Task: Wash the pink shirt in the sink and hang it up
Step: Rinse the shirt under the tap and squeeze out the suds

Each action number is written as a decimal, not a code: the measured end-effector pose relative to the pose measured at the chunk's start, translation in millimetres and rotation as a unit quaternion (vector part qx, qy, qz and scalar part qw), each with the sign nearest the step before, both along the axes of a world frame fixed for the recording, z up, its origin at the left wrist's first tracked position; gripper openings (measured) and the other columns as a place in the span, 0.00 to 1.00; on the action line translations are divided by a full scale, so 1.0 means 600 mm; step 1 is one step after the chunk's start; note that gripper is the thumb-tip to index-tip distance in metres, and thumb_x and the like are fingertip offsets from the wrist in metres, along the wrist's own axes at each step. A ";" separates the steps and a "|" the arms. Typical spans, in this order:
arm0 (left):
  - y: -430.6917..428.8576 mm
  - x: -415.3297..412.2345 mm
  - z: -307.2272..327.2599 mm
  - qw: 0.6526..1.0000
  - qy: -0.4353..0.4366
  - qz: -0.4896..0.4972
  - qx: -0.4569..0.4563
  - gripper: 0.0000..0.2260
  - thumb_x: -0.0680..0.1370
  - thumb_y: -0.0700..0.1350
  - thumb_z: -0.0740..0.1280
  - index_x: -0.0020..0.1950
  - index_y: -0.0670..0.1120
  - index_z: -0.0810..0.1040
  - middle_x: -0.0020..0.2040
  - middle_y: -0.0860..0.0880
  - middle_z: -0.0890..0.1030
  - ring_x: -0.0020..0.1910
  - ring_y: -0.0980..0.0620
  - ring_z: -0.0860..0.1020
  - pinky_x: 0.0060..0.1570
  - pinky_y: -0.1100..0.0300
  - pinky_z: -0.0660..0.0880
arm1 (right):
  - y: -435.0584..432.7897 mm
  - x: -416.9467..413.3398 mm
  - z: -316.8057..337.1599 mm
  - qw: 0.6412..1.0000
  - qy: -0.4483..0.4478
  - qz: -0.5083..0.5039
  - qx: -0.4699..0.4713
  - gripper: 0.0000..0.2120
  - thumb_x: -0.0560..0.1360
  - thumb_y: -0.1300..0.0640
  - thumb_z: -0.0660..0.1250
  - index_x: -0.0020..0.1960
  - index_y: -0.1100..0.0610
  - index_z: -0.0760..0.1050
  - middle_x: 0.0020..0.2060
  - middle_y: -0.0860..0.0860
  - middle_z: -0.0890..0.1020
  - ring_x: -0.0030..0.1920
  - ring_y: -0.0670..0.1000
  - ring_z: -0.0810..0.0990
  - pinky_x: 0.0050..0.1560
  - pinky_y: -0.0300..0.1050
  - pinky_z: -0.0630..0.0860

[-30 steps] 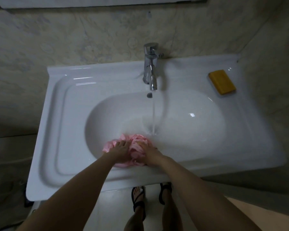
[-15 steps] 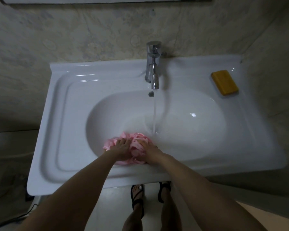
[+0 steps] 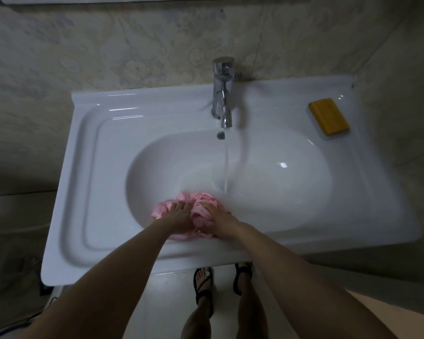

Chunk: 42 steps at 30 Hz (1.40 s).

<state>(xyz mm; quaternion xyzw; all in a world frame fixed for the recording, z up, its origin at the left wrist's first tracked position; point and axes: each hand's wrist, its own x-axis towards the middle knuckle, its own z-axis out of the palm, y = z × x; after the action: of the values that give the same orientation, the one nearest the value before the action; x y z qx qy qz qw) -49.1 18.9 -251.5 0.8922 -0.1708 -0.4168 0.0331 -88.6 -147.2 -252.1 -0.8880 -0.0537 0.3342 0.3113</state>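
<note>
The pink shirt (image 3: 201, 211) lies bunched up at the near inner wall of the white sink (image 3: 279, 192). My left hand (image 3: 179, 216) presses on its left part and my right hand (image 3: 220, 218) grips its right part, both closed on the wet cloth. A chrome tap (image 3: 222, 94) at the back of the sink runs a thin stream of water into the basin, just right of the shirt. Much of the shirt is hidden under my hands.
A yellow bar of soap (image 3: 328, 116) rests on the sink's back right ledge. A flat draining area (image 3: 91, 182) forms the left part of the sink. Tiled walls stand behind and to the right. My sandalled feet (image 3: 203, 285) show below the sink's front edge.
My hands stay on the shirt at the same spot, kneading it slightly. The view has shifted a little; the water keeps running.
</note>
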 end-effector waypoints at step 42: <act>-0.020 0.033 0.047 0.995 -0.013 0.095 -0.003 0.27 0.72 0.55 0.71 0.65 0.42 0.71 0.61 0.44 0.77 0.59 0.45 0.76 0.57 0.54 0.74 | -0.004 -0.004 -0.013 0.942 0.020 -0.334 -0.002 0.54 0.62 0.43 0.77 0.76 0.51 0.47 0.75 0.58 0.50 0.73 0.61 0.58 0.69 0.51 0.62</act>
<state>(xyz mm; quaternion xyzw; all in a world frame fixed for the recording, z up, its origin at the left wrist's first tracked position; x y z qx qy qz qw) -29.2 6.6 -223.2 0.9096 -0.0873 -0.3997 0.0728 -91.0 -149.6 -259.6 -0.8486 0.2534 0.2290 0.4040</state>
